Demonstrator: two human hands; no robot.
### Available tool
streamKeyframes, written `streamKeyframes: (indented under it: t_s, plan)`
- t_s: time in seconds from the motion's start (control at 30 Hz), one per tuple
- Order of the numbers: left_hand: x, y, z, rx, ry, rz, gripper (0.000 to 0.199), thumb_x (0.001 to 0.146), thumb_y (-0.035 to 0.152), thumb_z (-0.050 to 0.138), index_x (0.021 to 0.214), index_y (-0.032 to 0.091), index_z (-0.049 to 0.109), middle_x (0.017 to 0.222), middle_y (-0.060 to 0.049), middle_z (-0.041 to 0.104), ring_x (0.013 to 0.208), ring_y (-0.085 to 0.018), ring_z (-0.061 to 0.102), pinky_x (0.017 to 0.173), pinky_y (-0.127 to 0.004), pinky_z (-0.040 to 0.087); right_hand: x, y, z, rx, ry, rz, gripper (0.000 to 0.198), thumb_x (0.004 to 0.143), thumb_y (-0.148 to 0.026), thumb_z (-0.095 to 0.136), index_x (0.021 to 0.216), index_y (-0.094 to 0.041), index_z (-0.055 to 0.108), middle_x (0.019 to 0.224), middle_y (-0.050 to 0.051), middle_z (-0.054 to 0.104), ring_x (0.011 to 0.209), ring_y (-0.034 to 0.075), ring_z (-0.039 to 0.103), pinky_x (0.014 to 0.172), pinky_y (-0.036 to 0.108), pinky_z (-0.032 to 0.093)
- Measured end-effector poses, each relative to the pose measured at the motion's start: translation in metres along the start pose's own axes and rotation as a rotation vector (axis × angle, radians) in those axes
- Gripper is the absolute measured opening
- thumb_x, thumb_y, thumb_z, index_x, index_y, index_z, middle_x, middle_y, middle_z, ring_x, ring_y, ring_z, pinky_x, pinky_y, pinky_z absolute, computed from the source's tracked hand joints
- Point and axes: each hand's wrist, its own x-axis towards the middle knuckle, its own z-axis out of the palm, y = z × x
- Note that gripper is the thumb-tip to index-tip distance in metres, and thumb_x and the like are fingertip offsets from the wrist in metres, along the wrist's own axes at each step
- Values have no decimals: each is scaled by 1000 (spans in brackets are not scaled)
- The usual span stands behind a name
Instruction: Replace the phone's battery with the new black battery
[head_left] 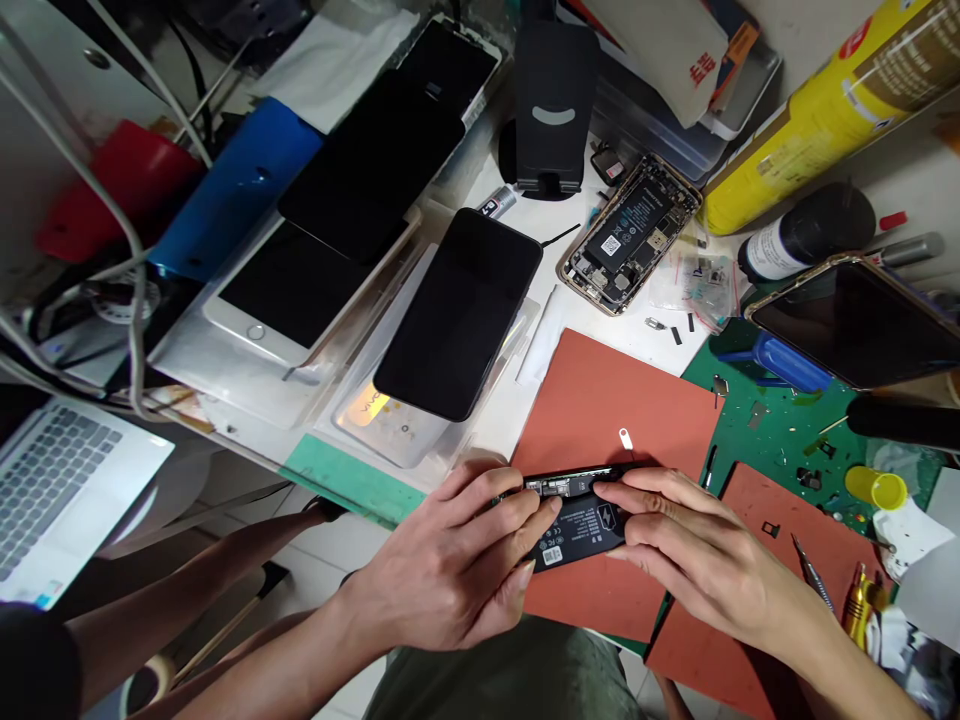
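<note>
An opened smartphone [568, 486] is held between my two hands above the near edge of the red-brown mat, its circuit parts showing along the far side. Its black battery [574, 535] faces up, with white print and a square code; whether it lies fully seated in the phone I cannot tell. My left hand [457, 550] grips the left end, fingertips over the parts and thumb at the near edge. At the right end my right hand [686, 540] closes on the phone, fingers at the corner of the battery. A small SIM eject pin [625, 440] lies just beyond the phone.
A black-screened phone [459, 315] and a white phone [262, 300] lie on plastic cases to the left. Another opened phone [630, 235] sits farther back. Tweezers [812, 572], screwdrivers [855, 605] and small parts are at right. A laptop [67, 490] and another person's arm [210, 570] are at left.
</note>
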Motion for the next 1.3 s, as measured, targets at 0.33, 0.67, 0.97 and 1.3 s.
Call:
streamKeyframes:
  t_s: [0.33, 0.67, 0.97, 1.3]
  plan:
    - [2, 0, -2, -20, -4, -18, 43, 97, 14, 51, 135, 3, 68, 119, -15, 72, 114, -34, 59, 99, -52, 50, -1, 1, 1, 48, 9, 10, 7, 109, -14, 60, 109, -18, 66, 135, 11, 79, 135, 28, 65, 105, 46, 68]
    - [0, 0, 0, -52, -4, -38, 44, 95, 14, 51, 136, 3, 67, 121, -15, 71, 114, -34, 56, 100, -53, 49, -5, 0, 2, 78, 7, 29, 6, 110, -16, 59, 107, -20, 63, 136, 9, 78, 141, 27, 61, 111, 43, 64]
    - [-2, 0, 0, -63, -22, -49, 46, 94, 14, 53, 136, 3, 67, 123, -16, 71, 115, -36, 55, 99, -54, 50, -12, 1, 8, 104, 12, 45, 8, 109, -13, 60, 106, -20, 63, 136, 10, 78, 139, 28, 61, 110, 46, 64]
    - [2, 0, -2, -36, -5, -38, 47, 89, 11, 56, 134, 4, 68, 118, -16, 73, 112, -34, 59, 98, -53, 54, -8, -3, 9, 104, 47, 48, 12, 107, -9, 60, 104, -19, 66, 132, 10, 79, 133, 28, 65, 107, 46, 66]
